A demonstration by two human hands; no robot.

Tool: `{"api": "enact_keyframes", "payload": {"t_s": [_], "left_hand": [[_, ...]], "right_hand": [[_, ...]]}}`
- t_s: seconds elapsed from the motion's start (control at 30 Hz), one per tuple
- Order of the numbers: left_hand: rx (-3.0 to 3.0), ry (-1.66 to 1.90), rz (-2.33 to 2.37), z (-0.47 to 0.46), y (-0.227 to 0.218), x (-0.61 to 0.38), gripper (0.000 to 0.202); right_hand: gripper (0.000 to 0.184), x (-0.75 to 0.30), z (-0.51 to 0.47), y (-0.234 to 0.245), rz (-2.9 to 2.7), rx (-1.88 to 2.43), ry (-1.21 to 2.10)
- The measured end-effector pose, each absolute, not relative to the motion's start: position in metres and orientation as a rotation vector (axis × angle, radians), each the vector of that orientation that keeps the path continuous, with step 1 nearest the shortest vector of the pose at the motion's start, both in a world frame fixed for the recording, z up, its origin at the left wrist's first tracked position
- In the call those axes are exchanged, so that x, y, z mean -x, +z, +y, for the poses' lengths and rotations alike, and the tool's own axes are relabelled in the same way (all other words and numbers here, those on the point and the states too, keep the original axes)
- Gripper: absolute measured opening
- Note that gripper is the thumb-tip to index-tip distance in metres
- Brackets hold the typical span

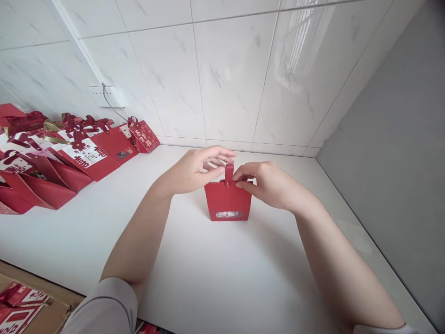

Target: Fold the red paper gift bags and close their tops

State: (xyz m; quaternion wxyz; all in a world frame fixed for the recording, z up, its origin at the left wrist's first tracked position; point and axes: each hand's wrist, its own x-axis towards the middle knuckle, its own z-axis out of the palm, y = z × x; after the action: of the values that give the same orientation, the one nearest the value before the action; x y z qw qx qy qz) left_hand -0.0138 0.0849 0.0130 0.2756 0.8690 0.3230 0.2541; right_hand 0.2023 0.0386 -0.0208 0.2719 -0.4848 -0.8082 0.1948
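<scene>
A small red gift bag (228, 200) stands upright on the white table, with a clear oval window low on the side facing me. A red ribbon loop (229, 173) rises from the middle of its top edge. My right hand (267, 183) pinches that top edge, just right of the loop, between thumb and fingers. On the other side, my left hand (198, 169) is open, its fingers stretched out behind and above the loop. Its thumb tip is close to the ribbon; whether it touches, I cannot tell.
Many red gift bags (104, 155) with ribbon handles crowd the table's left side. A wall socket (107, 96) with a cable sits above them. Below the table's left edge, a cardboard box (52, 311) holds red packages. White tiles and a grey panel (392, 153) border the white table (194, 278).
</scene>
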Motion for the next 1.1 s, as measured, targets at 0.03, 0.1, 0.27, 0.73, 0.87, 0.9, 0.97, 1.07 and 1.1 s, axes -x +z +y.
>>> {"api": "enact_keyframes", "payload": {"t_s": [0.03, 0.1, 0.27, 0.73, 0.87, 0.9, 0.97, 1.07, 1.1], "left_hand": [[-2.336, 0.602, 0.863, 0.088, 0.012, 0.015, 0.038], [-2.362, 0.439, 0.836, 0.094, 0.011, 0.018, 0.034], [-2.434, 0.295, 0.994, 0.102, 0.004, 0.015, 0.018], [-2.446, 0.443, 0.981, 0.105, -0.012, 0.002, 0.028], [-2.451, 0.474, 0.961, 0.105, -0.014, 0.001, 0.027], [-2.451, 0.474, 0.954, 0.106, -0.014, 0.001, 0.026], [-2.448, 0.476, 0.932, 0.106, -0.015, 0.001, 0.023], [-2.436, 0.496, 0.899, 0.108, -0.015, 0.0, 0.022], [-2.429, 0.504, 0.891, 0.108, -0.016, 0.0, 0.022]], "right_hand": [[0.023, -0.204, 0.039, -0.02, -2.164, 1.324, 0.52], [0.026, -0.205, 0.039, -0.019, -2.148, 1.369, 0.511], [0.02, -0.201, 0.04, -0.021, -2.143, 1.455, 0.499], [0.027, -0.199, 0.053, -0.033, -2.142, 1.436, 0.527], [0.032, -0.195, 0.051, -0.033, -2.128, 1.434, 0.516], [0.032, -0.194, 0.051, -0.033, -2.129, 1.432, 0.515], [0.029, -0.193, 0.051, -0.032, -2.139, 1.429, 0.517], [0.026, -0.193, 0.05, -0.031, -2.161, 1.428, 0.504], [0.025, -0.193, 0.05, -0.031, -2.167, 1.431, 0.496]]}}
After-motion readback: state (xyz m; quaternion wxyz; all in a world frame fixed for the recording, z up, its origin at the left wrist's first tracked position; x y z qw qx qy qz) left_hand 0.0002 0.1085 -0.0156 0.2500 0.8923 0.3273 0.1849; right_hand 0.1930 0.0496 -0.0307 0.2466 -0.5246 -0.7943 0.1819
